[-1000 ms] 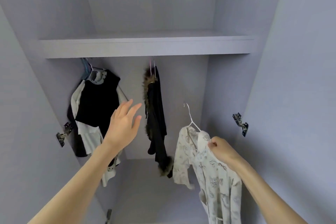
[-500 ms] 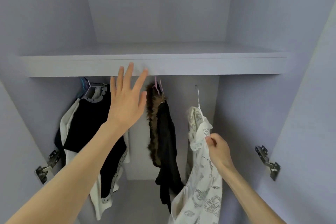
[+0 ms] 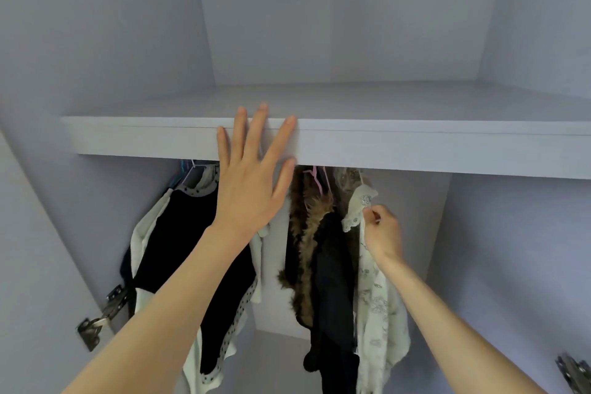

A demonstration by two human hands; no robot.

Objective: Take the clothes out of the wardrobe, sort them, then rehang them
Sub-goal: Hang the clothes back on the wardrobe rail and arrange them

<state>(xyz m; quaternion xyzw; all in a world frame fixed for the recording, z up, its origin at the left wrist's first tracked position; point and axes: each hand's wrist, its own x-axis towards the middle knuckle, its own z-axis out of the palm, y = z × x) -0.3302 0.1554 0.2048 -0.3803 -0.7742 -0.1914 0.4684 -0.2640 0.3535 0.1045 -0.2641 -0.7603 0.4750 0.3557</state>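
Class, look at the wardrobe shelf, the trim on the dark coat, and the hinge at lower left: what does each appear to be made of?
Shelf: probably laminated board; flat matt pale grey face with a thin seam line along its front edge.
Trim on the dark coat: fur or faux fur; shaggy brown tufts, which one cannot be told.
Hinge: metal; silvery sheen and hard edges.

White printed shirt [image 3: 377,304] hanging beside fur-trimmed black coat [image 3: 323,265].

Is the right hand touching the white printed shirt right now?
Touching. The head view shows the right hand pinching the white printed shirt near its collar, fingers curled onto the fabric.
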